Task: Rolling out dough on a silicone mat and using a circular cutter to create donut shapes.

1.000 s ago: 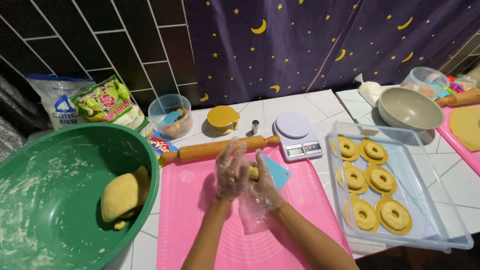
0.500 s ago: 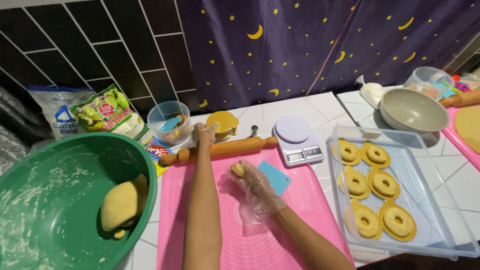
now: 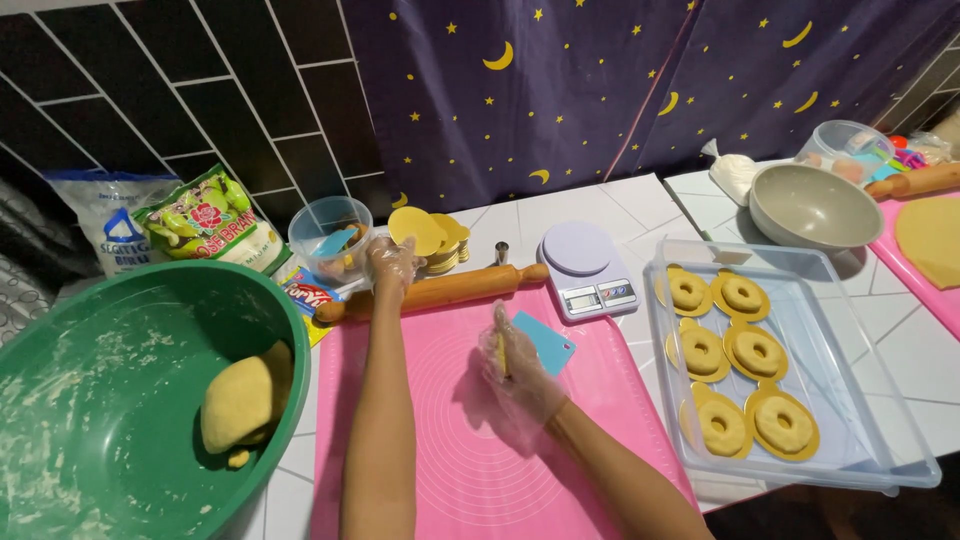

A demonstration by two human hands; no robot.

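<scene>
My left hand point(image 3: 392, 262), in a clear plastic glove, reaches far over the wooden rolling pin point(image 3: 440, 291) and pinches a yellow paper round point(image 3: 414, 230) lifted off a stack of yellow rounds point(image 3: 448, 246). My right hand point(image 3: 512, 366), also gloved, hovers over the pink silicone mat point(image 3: 450, 420) and grips a small piece of yellow dough. A light blue scraper point(image 3: 546, 342) lies on the mat just right of that hand.
A green bowl point(image 3: 90, 350) with a dough lump point(image 3: 240, 402) sits left. A clear tray point(image 3: 800, 400) holds several ring-shaped doughs on yellow rounds. A kitchen scale point(image 3: 586, 266), small plastic tub point(image 3: 330, 240), grey bowl point(image 3: 812, 206) and flour bags point(image 3: 170, 226) stand behind.
My left hand left the dough, stretched past the rolling pin to the stack and lifted a yellow round. My right hand kept the dough piece over the mat.
</scene>
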